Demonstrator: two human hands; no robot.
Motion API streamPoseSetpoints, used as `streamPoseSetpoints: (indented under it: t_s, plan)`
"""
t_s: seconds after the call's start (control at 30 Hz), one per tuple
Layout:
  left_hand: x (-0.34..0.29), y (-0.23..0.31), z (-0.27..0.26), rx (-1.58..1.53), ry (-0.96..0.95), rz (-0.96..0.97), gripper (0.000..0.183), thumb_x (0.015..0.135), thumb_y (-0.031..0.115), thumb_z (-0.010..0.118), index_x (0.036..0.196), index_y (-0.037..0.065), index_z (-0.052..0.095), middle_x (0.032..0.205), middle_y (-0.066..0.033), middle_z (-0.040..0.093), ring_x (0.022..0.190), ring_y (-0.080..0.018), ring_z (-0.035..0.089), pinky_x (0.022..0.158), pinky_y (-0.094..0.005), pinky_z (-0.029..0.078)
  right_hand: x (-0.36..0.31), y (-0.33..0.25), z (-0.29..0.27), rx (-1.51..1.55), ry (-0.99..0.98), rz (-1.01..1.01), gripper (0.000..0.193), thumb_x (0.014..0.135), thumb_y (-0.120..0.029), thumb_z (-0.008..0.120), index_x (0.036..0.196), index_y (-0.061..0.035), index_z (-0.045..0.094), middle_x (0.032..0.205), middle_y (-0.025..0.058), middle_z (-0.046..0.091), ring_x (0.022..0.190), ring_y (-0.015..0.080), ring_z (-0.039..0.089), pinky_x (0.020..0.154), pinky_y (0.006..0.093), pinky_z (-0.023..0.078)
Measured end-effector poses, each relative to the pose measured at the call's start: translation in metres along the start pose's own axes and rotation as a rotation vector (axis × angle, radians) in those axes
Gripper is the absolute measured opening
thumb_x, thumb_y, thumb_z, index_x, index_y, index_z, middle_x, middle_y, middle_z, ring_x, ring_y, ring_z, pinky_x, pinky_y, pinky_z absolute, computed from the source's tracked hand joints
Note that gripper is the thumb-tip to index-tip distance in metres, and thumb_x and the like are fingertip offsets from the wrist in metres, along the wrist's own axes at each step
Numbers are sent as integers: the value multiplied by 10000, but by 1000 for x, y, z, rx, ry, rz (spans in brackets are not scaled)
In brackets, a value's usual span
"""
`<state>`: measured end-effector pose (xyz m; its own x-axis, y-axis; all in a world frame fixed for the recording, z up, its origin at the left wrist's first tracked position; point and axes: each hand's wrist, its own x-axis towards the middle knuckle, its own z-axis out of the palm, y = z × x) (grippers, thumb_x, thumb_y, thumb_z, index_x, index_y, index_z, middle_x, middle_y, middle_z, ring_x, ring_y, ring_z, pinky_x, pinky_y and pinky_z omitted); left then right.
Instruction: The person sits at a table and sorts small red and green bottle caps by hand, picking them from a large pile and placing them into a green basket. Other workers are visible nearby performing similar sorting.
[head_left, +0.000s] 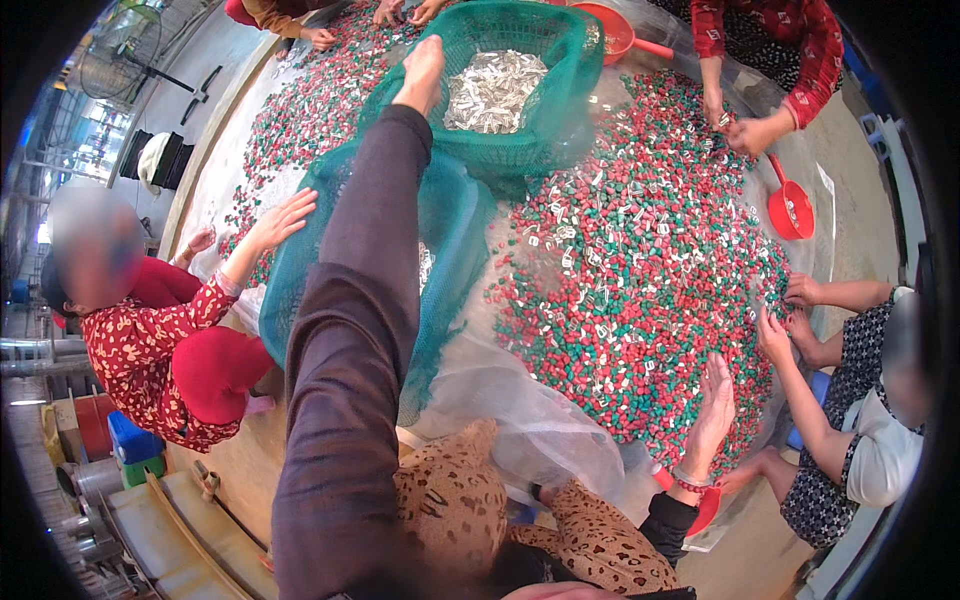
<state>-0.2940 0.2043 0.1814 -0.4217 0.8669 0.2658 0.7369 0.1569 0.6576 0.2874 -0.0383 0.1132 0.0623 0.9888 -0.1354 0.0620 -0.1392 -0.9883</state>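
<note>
My left arm reaches far across in a dark sleeve. My left hand (424, 72) is at the left side of a green net-lined basket (575, 70), its fingers mostly hidden from view. Inside that basket lies a heap of silvery-white flat pieces (495, 92). Under my left forearm stands a second basket (455, 240) lined with green net, a few white pieces showing in it. My right hand (713, 410), with a beaded bracelet, is held up open with fingers extended, at the near right edge of a pile of small red and green pieces (640, 270) mixed with white ones.
People sit around the pile: one in red at left (160, 340), one at far right (765, 60), one at right (850, 400), others at the back. Red scoops lie at the back (618, 35) and right (790, 208). Clear plastic sheeting (520, 390) lies under the pile.
</note>
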Motion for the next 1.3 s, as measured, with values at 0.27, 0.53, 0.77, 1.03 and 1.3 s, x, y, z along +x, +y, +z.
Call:
streamPoseSetpoints:
  t_s: [0.27, 0.53, 0.77, 1.03, 1.3]
  plan:
    - [-139, -2, 97, 424, 240, 502, 685, 791, 118, 532, 1442, 45, 331, 1500, -190, 283, 1411, -428, 197, 1088, -614, 224, -13, 4, -2, -61, 8, -3, 539, 1034, -370, 352, 1358, 53, 437, 1387, 193, 470, 1312, 290, 433, 1108, 438, 328]
    - [-174, 3, 108, 505, -65, 247, 676, 795, 96, 532, 1411, -64, 303, 1477, -253, 289, 1401, -430, 223, 1067, -608, 279, -15, 4, 13, -56, -33, 38, 559, 1028, -399, 364, 1375, 33, 430, 1405, 185, 457, 1320, 285, 425, 1093, 435, 329]
    - [-128, 83, 118, 415, -306, 351, 519, 825, 161, 535, 1312, 10, 434, 1119, -226, 611, 1047, -402, 597, 840, -519, 489, 2, 11, 23, -37, -60, 44, 498, 1030, -313, 405, 1418, -2, 384, 996, 97, 604, 929, 163, 572, 840, 312, 450]
    - [-92, 180, 95, 288, -149, 115, 711, 837, 230, 540, 1358, -187, 293, 974, -257, 673, 855, -348, 687, 759, -489, 515, -42, -19, 34, -179, 16, 71, 616, 946, -161, 585, 1491, -117, 301, 744, -65, 402, 569, 6, 305, 475, 188, 240]
    - [-241, 118, 165, 307, -1140, 325, 473, 839, 255, 548, 1267, 53, 554, 1292, -211, 533, 1244, -432, 455, 924, -671, 394, -36, 8, 13, -117, -87, 93, 644, 944, -106, 555, 1511, -196, 264, 900, -41, 438, 657, 17, 396, 506, 162, 310]
